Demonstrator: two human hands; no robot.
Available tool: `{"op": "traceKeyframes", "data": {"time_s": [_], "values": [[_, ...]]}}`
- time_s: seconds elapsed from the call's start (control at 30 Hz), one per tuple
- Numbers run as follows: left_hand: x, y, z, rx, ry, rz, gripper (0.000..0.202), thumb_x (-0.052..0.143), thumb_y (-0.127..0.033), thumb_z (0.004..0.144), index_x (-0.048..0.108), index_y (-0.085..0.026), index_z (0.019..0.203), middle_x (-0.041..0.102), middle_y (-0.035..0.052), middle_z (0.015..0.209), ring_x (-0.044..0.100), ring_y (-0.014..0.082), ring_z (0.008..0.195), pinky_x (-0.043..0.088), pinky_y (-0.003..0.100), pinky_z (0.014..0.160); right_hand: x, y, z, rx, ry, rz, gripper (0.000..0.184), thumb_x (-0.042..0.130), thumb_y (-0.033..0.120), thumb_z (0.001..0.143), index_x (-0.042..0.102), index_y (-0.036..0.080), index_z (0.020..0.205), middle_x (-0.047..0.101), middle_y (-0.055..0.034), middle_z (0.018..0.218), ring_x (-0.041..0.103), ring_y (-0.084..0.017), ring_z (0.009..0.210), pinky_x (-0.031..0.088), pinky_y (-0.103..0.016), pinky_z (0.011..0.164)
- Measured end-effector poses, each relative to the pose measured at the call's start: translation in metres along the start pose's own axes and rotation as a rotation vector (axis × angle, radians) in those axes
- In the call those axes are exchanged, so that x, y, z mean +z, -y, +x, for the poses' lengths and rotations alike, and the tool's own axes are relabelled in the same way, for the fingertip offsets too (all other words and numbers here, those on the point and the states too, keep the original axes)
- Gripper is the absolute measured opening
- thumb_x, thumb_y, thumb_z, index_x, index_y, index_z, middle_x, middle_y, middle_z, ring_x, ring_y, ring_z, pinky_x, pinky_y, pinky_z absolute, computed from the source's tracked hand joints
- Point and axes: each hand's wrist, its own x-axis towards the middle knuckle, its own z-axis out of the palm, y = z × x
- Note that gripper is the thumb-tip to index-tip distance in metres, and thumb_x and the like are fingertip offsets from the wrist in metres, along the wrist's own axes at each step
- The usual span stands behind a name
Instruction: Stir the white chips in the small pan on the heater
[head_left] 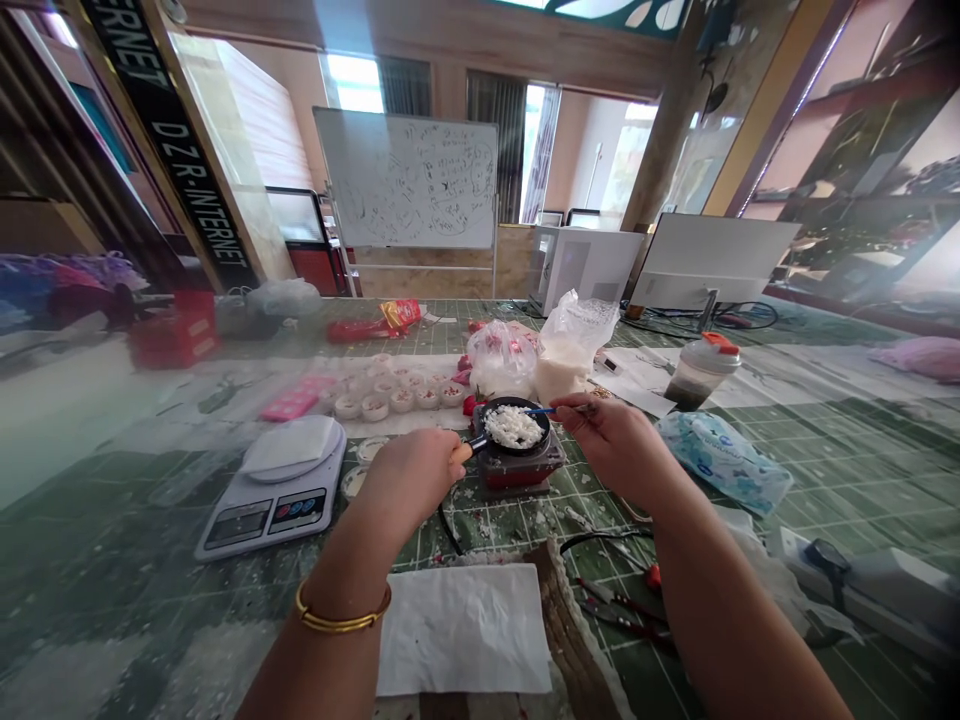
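My left hand (421, 468) is closed round the wooden handle (466, 451) of a small black frying pan (491, 441). The pan rests on a small red and dark burner (517, 472) and holds white flakes or chips (513, 426). My right hand (600, 430) pinches a thin blue stick-like tool (541, 410), whose far end reaches into the white flakes. The exact kind of tool is too small to tell. Right behind the pan stand a clear plastic bag (501, 358) and an open bag of whitish pellets (564, 372).
Left of the burner are a kitchen scale (277, 485), several small filled cups (401, 400) and a pink mould (298, 398). On the right lie a tissue pack (724, 462), a shaker bottle (703, 370), a power strip (862, 585) and pliers (626, 610). White paper (465, 628) lies in front.
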Motion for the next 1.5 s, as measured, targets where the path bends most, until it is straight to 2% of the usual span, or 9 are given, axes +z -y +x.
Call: {"op": "traceKeyframes", "data": {"time_s": [0.13, 0.27, 0.43, 0.77, 0.9, 1.07, 1.2, 1.37, 1.5], "values": [[-0.002, 0.000, -0.002, 0.000, 0.004, -0.018, 0.018, 0.047, -0.036, 0.077, 0.059, -0.023, 0.078, 0.065, 0.0026, 0.077, 0.058, 0.0177, 0.070, 0.032, 0.024, 0.055, 0.004, 0.001, 0.002, -0.015, 0.107, -0.029, 0.034, 0.036, 0.038, 0.085, 0.063, 0.020, 0.097, 0.068, -0.0049, 0.076, 0.060, -0.019, 0.070, 0.040, -0.027, 0.061], [-0.002, 0.000, -0.002, -0.013, 0.010, -0.026, 0.017, 0.048, -0.034, 0.076, 0.060, -0.023, 0.078, 0.065, 0.0031, 0.079, 0.059, 0.0182, 0.073, 0.034, 0.024, 0.057, 0.005, 0.000, 0.004, -0.007, 0.015, -0.004, 0.035, 0.036, 0.039, 0.085, 0.063, 0.021, 0.096, 0.067, -0.0034, 0.073, 0.060, -0.018, 0.068, 0.039, -0.026, 0.060], [-0.003, -0.001, -0.002, -0.033, 0.008, -0.022, 0.020, 0.048, -0.037, 0.076, 0.059, -0.021, 0.078, 0.065, 0.0049, 0.079, 0.059, 0.0181, 0.073, 0.034, 0.024, 0.056, 0.009, -0.001, 0.006, -0.010, 0.090, -0.019, 0.036, 0.035, 0.039, 0.086, 0.063, 0.020, 0.099, 0.068, -0.0059, 0.080, 0.061, -0.020, 0.075, 0.040, -0.027, 0.064], [-0.004, 0.000, -0.003, -0.042, 0.008, -0.017, 0.021, 0.048, -0.038, 0.076, 0.058, -0.020, 0.076, 0.064, 0.0043, 0.078, 0.060, 0.0177, 0.072, 0.032, 0.023, 0.053, 0.012, -0.002, 0.007, 0.020, 0.066, -0.024, 0.036, 0.036, 0.039, 0.085, 0.063, 0.021, 0.099, 0.068, -0.0054, 0.080, 0.061, -0.020, 0.073, 0.040, -0.027, 0.061], [-0.003, 0.001, -0.003, -0.023, 0.004, -0.016, 0.020, 0.048, -0.038, 0.076, 0.058, -0.021, 0.075, 0.065, 0.0041, 0.077, 0.060, 0.0187, 0.072, 0.033, 0.024, 0.054, 0.010, 0.000, 0.005, 0.009, -0.014, 0.000, 0.037, 0.035, 0.041, 0.085, 0.063, 0.021, 0.100, 0.067, -0.0041, 0.075, 0.060, -0.019, 0.070, 0.040, -0.027, 0.061], [-0.003, 0.001, -0.003, -0.025, 0.013, -0.019, 0.020, 0.049, -0.039, 0.075, 0.057, -0.020, 0.074, 0.065, 0.0043, 0.078, 0.060, 0.0191, 0.071, 0.033, 0.024, 0.053, 0.010, 0.003, 0.004, -0.010, 0.091, -0.006, 0.036, 0.035, 0.039, 0.086, 0.063, 0.021, 0.100, 0.067, -0.0039, 0.073, 0.060, -0.019, 0.068, 0.039, -0.027, 0.059], [-0.002, 0.002, -0.003, -0.017, 0.014, -0.022, 0.020, 0.048, -0.038, 0.076, 0.057, -0.020, 0.076, 0.065, 0.0048, 0.078, 0.059, 0.0187, 0.072, 0.033, 0.024, 0.055, 0.014, 0.003, 0.008, 0.021, 0.008, 0.020, 0.037, 0.035, 0.040, 0.086, 0.062, 0.020, 0.103, 0.068, -0.0051, 0.083, 0.061, -0.019, 0.075, 0.040, -0.027, 0.064], [-0.002, 0.003, -0.002, -0.037, 0.023, -0.024, 0.020, 0.048, -0.038, 0.075, 0.059, -0.021, 0.078, 0.065, 0.0051, 0.080, 0.059, 0.0192, 0.074, 0.034, 0.024, 0.056, 0.021, 0.002, 0.011, -0.014, 0.080, -0.007, 0.036, 0.035, 0.038, 0.086, 0.062, 0.019, 0.101, 0.068, -0.0060, 0.082, 0.061, -0.020, 0.075, 0.041, -0.028, 0.065], [-0.001, 0.003, -0.002, -0.027, 0.012, -0.023, 0.019, 0.047, -0.037, 0.075, 0.058, -0.021, 0.075, 0.064, 0.0045, 0.078, 0.058, 0.0185, 0.071, 0.032, 0.024, 0.055, 0.024, -0.001, 0.012, 0.027, -0.006, 0.027, 0.036, 0.035, 0.039, 0.087, 0.061, 0.020, 0.103, 0.068, -0.0060, 0.089, 0.061, -0.020, 0.081, 0.041, -0.028, 0.068]]}}
